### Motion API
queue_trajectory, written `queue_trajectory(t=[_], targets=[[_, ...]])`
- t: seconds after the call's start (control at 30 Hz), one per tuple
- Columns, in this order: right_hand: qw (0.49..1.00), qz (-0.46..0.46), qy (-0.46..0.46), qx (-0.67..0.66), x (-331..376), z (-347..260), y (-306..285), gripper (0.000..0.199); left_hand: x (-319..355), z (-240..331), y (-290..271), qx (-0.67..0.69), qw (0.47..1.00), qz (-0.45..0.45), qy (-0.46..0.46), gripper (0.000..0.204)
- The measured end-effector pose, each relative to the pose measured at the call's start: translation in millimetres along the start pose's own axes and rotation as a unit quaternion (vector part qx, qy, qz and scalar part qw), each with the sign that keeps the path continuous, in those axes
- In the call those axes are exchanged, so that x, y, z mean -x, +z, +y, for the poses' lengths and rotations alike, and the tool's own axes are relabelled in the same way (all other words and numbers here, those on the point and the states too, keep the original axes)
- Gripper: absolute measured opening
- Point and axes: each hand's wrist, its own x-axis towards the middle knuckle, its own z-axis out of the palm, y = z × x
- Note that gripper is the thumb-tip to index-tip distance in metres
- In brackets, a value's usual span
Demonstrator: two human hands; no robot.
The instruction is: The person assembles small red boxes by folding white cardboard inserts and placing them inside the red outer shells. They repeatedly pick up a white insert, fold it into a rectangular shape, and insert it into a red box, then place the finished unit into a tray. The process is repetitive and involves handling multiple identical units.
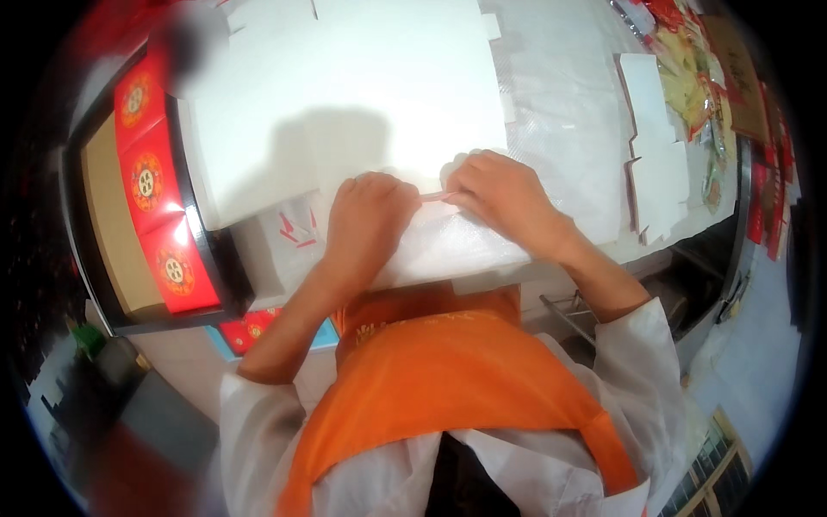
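Surface cover (568,172): shiny plastic film, lightly textured at front edge. White sheet (413,95), toward far edge: smooth matt paperboard. Cut card (662,168), right edge: same. Packets (685,69), far right corner: glossy crinkled plastic. Red panels (146,183), left edge: glossy card. Thin strip (435,197), front edge: paper or plastic, can't tell.

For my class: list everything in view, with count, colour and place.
Table: one, whitish, centre
Large card: at least one, white, far centre
Cut card: at least one, white, right
Tray: one, black and tan, left
Patterned panels: three, red, along tray
Small pieces: several, red, left
Packets: several, yellowish, far right
Carton: one, brown, right
Strip: one, pinkish, near centre
Shadowed edges: too unclear
Apron: one, orange, lower centre
Sleeves: two, white, lower sides
Left hand: one, bare, gripping strip
Right hand: one, bare, gripping strip
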Motion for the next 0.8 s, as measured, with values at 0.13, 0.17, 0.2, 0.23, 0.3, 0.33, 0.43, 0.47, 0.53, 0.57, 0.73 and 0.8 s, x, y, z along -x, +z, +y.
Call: queue_trajectory(t=[0.13,0.17,0.2,0.23,0.3,0.33,0.43,0.47,0.53,0.57,0.73,0.8], targets=[[0.999,-0.033,0.008,-0.006,-11.6,-10.6,-14.3,0.01,-4.5,0.1,-5.1,0.026,0.999,-0.017,-0.04,0.008],[0.999,0.022,-0.022,0.005,-12.9,-16.6,-8.2,0.012,-4.7,-0.6,-4.0,0.029,0.998,-0.015,-0.045,0.007],[0.996,0.077,-0.052,0.016,-16.9,-21.4,-1.1,0.014,-7.1,-1.7,-5.6,0.022,0.999,-0.009,-0.038,0.006],[0.988,0.142,-0.055,0.02,-25.7,-22.8,10.2,0.02,-9.1,-2.5,-5.2,0.017,0.999,-0.008,-0.031,0.006],[0.961,0.27,-0.053,0.023,-44.6,-26.6,35.9,0.033,-4.1,-1.6,-4.6,0.024,0.999,-0.01,-0.023,0.005],[0.962,0.264,-0.032,0.06,-48.4,-25.1,41.7,0.039,-5.5,-2.9,-3.5,0.033,0.999,-0.002,-0.02,0.005],[0.96,0.243,0.017,0.135,-55.9,-23.5,49.3,0.055,-9.4,-6.5,-8.4,0.051,0.998,-0.013,-0.016,0.007],[0.962,0.235,0.022,0.136,-57.8,-24.2,49.3,0.058,-8.8,-7.5,-9.7,0.057,0.998,-0.024,-0.019,0.008],[0.963,0.223,0.027,0.15,-61.1,-22.5,50.0,0.061,-9.3,-22.9,-13.3,0.156,0.986,-0.05,0.017,0.012],[0.962,0.219,0.028,0.162,-62.7,-20.3,50.9,0.062,-7.5,-29.5,-17.1,0.202,0.977,-0.064,0.036,0.015],[0.956,0.188,0.039,0.221,-65.0,-18.0,51.4,0.058,11.7,-37.6,-37.9,0.211,0.956,0.132,-0.156,0.021],[0.957,0.182,0.045,0.222,-66.0,-17.5,52.5,0.055,24.2,-37.2,-35.8,0.048,0.983,0.152,-0.097,0.025]])
